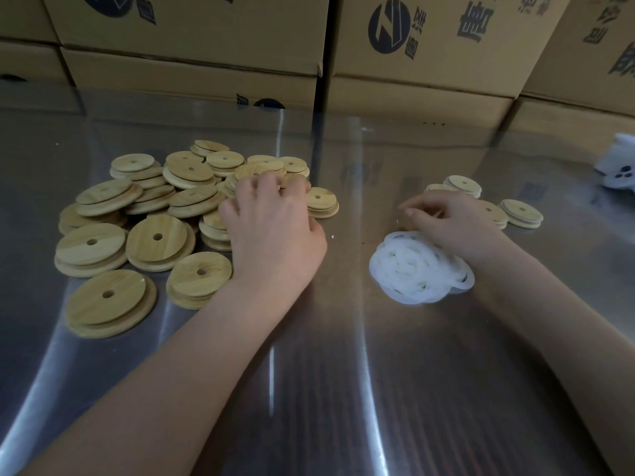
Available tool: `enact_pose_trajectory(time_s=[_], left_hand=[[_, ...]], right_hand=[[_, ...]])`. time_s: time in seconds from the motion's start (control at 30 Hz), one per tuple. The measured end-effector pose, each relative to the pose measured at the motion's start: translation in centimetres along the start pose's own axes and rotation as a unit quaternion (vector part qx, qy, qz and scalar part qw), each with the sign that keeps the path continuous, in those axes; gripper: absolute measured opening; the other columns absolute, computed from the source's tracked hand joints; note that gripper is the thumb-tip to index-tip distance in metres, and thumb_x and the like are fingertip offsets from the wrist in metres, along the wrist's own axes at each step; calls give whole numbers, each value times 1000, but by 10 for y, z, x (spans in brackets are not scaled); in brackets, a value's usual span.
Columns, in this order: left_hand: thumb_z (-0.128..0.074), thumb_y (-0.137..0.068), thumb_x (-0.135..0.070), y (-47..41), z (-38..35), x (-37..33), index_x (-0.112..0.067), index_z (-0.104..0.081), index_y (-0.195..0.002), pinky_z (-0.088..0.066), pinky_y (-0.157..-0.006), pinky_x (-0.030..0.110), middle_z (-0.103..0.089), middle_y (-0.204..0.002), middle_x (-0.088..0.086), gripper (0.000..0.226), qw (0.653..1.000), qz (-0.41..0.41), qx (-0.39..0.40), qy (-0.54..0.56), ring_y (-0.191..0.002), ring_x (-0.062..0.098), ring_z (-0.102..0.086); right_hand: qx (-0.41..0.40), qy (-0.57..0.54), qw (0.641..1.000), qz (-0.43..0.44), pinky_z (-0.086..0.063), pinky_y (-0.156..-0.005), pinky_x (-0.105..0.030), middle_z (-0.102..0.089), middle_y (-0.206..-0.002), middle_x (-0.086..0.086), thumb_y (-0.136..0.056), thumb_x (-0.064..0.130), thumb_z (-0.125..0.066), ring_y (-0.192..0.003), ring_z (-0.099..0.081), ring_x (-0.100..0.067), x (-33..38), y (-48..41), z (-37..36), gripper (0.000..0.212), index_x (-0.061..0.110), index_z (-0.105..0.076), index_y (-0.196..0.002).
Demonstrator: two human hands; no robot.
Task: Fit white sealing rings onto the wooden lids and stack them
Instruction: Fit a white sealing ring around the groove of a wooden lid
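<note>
Left hand (271, 225), over the wooden lids (154, 218) heaped toward the bench's (326, 372) left edge, should lift one lid only. Right hand (453, 225), at the far side of the white sealing rings (415, 269) mid-bench, should peel off a single ring. Pose: left palm down, fingers spread and bent, grip not determinable; right fingertips drawn together, whether on a ring cannot be told

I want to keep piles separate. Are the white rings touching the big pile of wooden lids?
Apart. The head view shows bare metal table between the white rings and the big pile of wooden lids.
</note>
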State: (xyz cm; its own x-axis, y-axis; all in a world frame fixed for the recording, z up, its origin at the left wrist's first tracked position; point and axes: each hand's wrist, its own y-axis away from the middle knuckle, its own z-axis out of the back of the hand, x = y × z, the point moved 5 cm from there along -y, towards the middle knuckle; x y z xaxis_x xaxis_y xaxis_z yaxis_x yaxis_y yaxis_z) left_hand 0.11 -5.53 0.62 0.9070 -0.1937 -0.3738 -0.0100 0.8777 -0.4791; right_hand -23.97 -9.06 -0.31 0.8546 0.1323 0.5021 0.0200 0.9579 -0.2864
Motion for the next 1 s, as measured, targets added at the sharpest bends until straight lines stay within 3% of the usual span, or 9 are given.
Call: enact_pose_trajectory(time_s=[0.13, 0.3, 0.5, 0.6, 0.87, 1.0], left_hand=[[-62, -86, -32, -2, -4, 6, -18, -52, -130, -31, -96, 47, -48, -133, 10, 47, 997, 30, 29, -71, -126, 35, -36], [-61, -86, -34, -3, -9, 10, -18, -50, -129, -32, -92, 46, -48, -128, 11, 47, 992, 41, 56, -103, -122, 36, -37], [-62, -85, -22, -5, -11, 14, -20, -51, -130, -32, -94, 46, -46, -129, 10, 47, 993, 43, 49, -96, -120, 37, -39], [-64, -84, -18, -6, -11, 15, -22, -50, -131, -31, -96, 46, -44, -129, 10, 49, 995, 48, 44, -78, -121, 37, -40], [-75, -79, -9, -9, -5, 10, -23, -53, -130, -36, -96, 43, -42, -128, 8, 57, 1000, -6, -20, 17, -117, 34, -42], [-77, -77, -7, -8, 0, 5, -19, -49, -136, -29, -99, 30, -37, -131, 11, 67, 990, -25, -69, 121, -124, 31, -34]], right_hand=[[46, 6, 999, -6, -42, -74, -13, -67, -100, 11, -93, 26, -61, -92, -59, -4, 2, 2, -5, 17, 23, -75, -102], [57, 26, 998, 1, -42, -74, -17, -66, -96, 4, -90, 27, -64, -90, -59, -10, 5, 3, -7, 16, 17, -76, -95], [54, 32, 998, 6, -37, -62, -1, -63, -87, 10, -87, 24, -69, -78, -55, 0, 7, 3, -8, 10, 19, -75, -82], [55, 33, 998, 6, -37, -61, -2, -62, -86, 10, -85, 23, -70, -77, -55, -1, 8, 3, -8, 14, 28, -69, -72], [44, 20, 999, 11, -37, -59, -1, -64, -81, 11, -83, 18, -71, -73, -56, 1, 9, 4, -8, 9, 21, -68, -75], [31, 4, 999, 16, -38, -58, -2, -65, -77, 12, -84, 17, -71, -68, -55, 9, 8, 2, -8, 9, 19, -66, -77]])
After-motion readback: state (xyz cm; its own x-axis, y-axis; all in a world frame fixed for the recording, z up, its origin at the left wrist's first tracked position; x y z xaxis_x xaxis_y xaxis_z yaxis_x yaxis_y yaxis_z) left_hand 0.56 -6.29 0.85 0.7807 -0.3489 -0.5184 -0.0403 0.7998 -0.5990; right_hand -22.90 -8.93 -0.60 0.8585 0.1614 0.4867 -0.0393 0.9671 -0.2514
